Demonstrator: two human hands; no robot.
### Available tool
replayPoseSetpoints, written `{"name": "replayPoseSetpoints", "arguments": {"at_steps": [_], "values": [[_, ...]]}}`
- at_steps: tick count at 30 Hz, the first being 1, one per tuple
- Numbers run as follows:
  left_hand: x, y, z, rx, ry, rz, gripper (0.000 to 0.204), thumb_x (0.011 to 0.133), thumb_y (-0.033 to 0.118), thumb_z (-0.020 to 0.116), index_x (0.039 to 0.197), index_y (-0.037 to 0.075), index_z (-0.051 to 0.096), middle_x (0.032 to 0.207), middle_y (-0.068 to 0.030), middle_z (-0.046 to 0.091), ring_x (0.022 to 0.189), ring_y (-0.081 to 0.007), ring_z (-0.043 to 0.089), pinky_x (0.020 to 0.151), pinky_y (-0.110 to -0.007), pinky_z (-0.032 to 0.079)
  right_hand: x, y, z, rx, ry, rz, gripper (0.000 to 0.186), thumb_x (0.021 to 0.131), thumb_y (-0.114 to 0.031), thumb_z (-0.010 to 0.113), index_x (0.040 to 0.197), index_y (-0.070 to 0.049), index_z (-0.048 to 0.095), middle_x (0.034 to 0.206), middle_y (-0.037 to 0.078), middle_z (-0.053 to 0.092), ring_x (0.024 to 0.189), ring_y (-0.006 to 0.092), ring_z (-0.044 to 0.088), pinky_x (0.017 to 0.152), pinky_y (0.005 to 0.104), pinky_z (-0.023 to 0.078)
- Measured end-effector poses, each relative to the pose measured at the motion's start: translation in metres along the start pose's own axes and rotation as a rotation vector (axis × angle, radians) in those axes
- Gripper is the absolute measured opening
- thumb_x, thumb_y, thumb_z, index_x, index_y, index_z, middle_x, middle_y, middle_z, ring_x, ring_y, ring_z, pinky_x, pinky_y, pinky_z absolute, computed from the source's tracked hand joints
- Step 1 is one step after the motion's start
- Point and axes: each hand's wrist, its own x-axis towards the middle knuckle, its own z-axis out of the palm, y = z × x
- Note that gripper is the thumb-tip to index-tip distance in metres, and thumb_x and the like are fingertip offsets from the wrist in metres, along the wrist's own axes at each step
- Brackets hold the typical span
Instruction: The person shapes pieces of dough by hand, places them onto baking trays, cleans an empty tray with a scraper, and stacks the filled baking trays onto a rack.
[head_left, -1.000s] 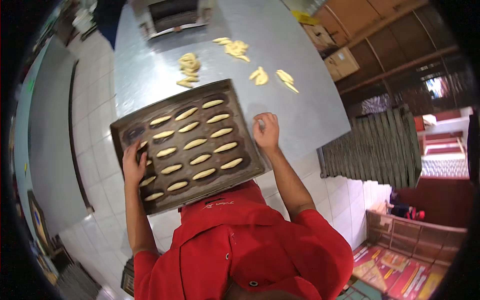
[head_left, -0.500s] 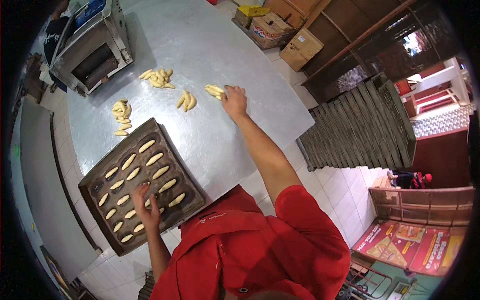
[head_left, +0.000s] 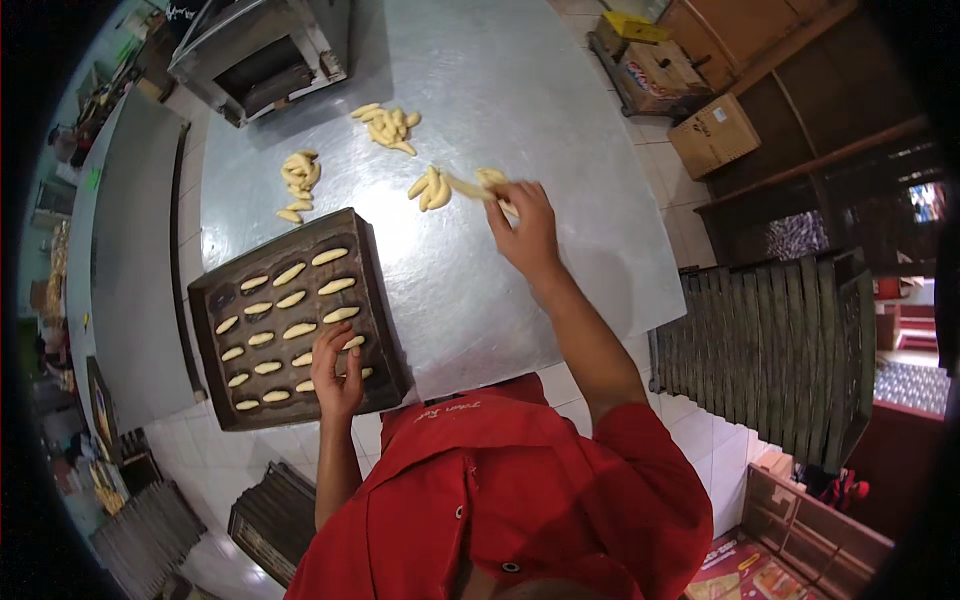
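Observation:
Shaped dough pieces (head_left: 299, 330), pale and tapered at the ends, lie in rows in a dark baking tray (head_left: 375, 285) at the table's left front. My left hand (head_left: 336, 370) hovers low over the tray's right side, thumb and fingers apart, partly hiding the pieces below. Over the metal table, my right hand (head_left: 525, 235) pinches a dough piece (head_left: 466, 187), blurred by motion, above a small pile. Left of it lies another small cluster of dough pieces (head_left: 430, 189). Two larger piles of dough pieces (head_left: 392, 127) rest farther back and behind the tray.
A metal machine (head_left: 265, 70) stands on the table (head_left: 490, 90) at the far left. Stacked dark trays (head_left: 765, 350) stand off its right edge, with cardboard boxes (head_left: 713, 135) behind. More trays (head_left: 275, 515) are on the floor at lower left.
The view has turned, so the table and tray sit differently in it. My right hand now lifts a dough piece from the pile it was reaching into. My left hand stays over the tray.

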Motion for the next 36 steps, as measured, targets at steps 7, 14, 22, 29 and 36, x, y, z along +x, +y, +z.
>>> {"name": "replayPoseSetpoints", "arguments": {"at_steps": [7,14,22,29,36], "values": [[-0.001,0.002,-0.003,0.013,0.013,-0.043,0.018,0.089,0.002,0.064,0.106,0.001,0.067,0.119,-0.0161,0.067,0.115,-0.0328,0.061,0.100,-0.042,0.045,-0.066,0.037,-0.042,-0.429,-0.588,-0.039,0.022,0.077,-0.010,0.068,0.098,-0.007,0.069,0.099,0.009,0.062,0.099,0.0286,0.057,0.085,0.0439,0.045],[-0.002,0.000,-0.011,-0.013,-0.002,0.005,0.019,0.087,0.001,0.063,0.106,0.001,0.067,0.118,-0.0168,0.067,0.112,-0.0330,0.062,0.098,-0.042,0.045,-0.064,0.040,0.032,-0.610,-0.593,-0.178,0.073,0.095,-0.043,0.054,0.145,0.009,0.038,0.157,0.025,0.029,0.149,0.0362,0.023,0.120,0.0529,0.018],[-0.067,-0.073,-0.077,0.026,0.145,-0.313,0.015,0.093,0.004,0.063,0.106,-0.001,0.067,0.104,-0.0138,0.070,0.096,-0.0232,0.066,0.088,-0.033,0.049,-0.145,-0.019,0.036,-0.497,-0.946,-0.150,0.082,0.093,-0.045,0.056,0.150,0.008,0.029,0.160,0.025,0.023,0.151,0.0362,0.017,0.121,0.0526,0.015],[-0.013,-0.220,-0.153,0.155,0.178,-0.256,0.013,0.095,0.006,0.061,0.105,0.002,0.068,0.094,-0.0129,0.071,0.084,-0.0227,0.068,0.078,-0.032,0.052,-0.047,0.052,0.084,-0.587,-0.551,-0.023,0.071,0.095,-0.042,0.054,0.144,0.008,0.041,0.157,0.025,0.031,0.150,0.0361,0.022,0.121,0.0491,0.020],[0.040,-0.296,-0.192,0.574,0.067,-0.030,0.017,0.085,0.008,0.068,0.102,0.004,0.071,0.098,-0.0118,0.067,0.095,-0.0339,0.062,0.085,-0.041,0.050,-0.072,0.032,0.020,-0.395,-0.596,-0.111,0.016,0.081,-0.009,0.066,0.095,-0.003,0.062,0.095,0.014,0.061,0.092,0.0347,0.056,0.085,0.0454,0.046]]}}
